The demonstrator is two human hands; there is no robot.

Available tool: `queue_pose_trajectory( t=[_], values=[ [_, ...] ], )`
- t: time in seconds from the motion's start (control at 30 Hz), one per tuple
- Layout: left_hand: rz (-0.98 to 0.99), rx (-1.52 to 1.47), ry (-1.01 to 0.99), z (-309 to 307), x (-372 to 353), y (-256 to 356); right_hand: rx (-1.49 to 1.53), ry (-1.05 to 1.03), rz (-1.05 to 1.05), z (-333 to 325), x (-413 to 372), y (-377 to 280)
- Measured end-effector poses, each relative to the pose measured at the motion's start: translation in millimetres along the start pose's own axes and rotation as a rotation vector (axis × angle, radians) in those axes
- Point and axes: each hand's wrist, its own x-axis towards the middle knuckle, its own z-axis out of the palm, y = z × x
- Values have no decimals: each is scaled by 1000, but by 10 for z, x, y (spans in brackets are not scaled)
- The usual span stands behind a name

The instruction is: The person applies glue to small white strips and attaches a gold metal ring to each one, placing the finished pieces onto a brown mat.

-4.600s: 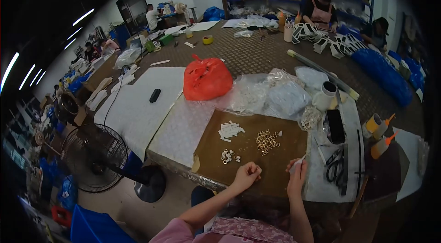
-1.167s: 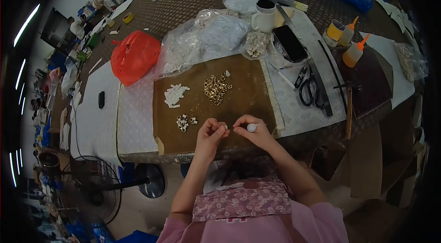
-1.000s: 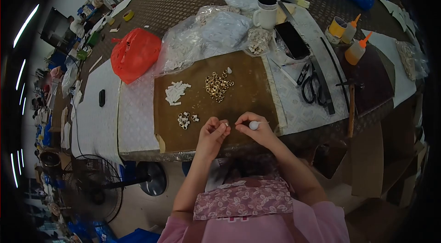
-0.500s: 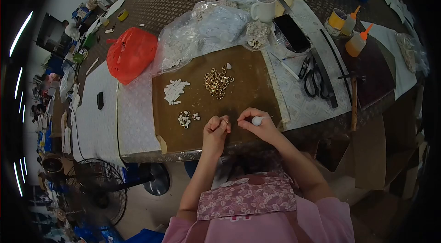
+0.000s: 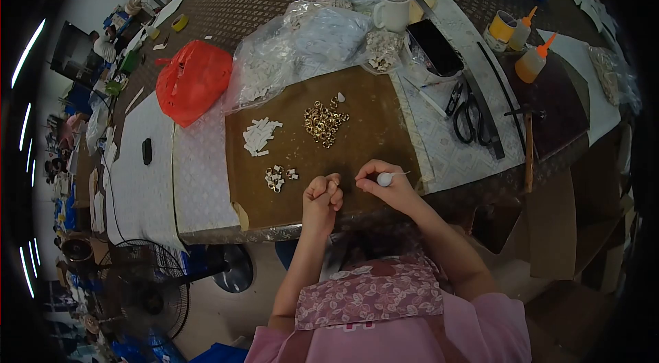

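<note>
My left hand is closed in a pinch above the near edge of the brown work mat; whatever sits between its fingertips is too small to make out. Just to its right, my right hand is closed too, with a small white bottle with a thin needle tip tucked in it, the tip pointing right. Its thumb and forefinger meet near the left hand. On the mat lie a heap of gold rings, a pile of white strips and a small cluster of rings with white pieces.
Behind the mat are a red plastic bag, clear bags and a white mug. To the right are a phone, black scissors, a hammer and an orange-tipped bottle. A fan stands lower left.
My left hand's fingers have turned slightly, and the gold glint at their tips is less visible. My right hand stays almost still with the bottle. The view has shifted a little.
</note>
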Motion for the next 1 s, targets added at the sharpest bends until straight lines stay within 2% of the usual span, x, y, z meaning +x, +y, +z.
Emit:
queue_pose_trajectory(
  t=[0.5, 0.6, 0.7, 0.9, 1.0],
  values=[
    [37, 11, -5, -5, -2, -11, 11, -2, 24, -7, 5, 19],
    [159, 195, 121, 160, -53, -33, 15, 28, -28, 15, 6, 18],
    [357, 490, 125, 147, -84, -124, -30, 19, -79, 26, -9, -27],
    [371, 595, 48, 84, -117, -156, -89, -45, -90, -12, -7, 5],
    [384, 615, 27, 62, -129, -167, -20, 2, -41, 23, -8, -3]
  ],
)
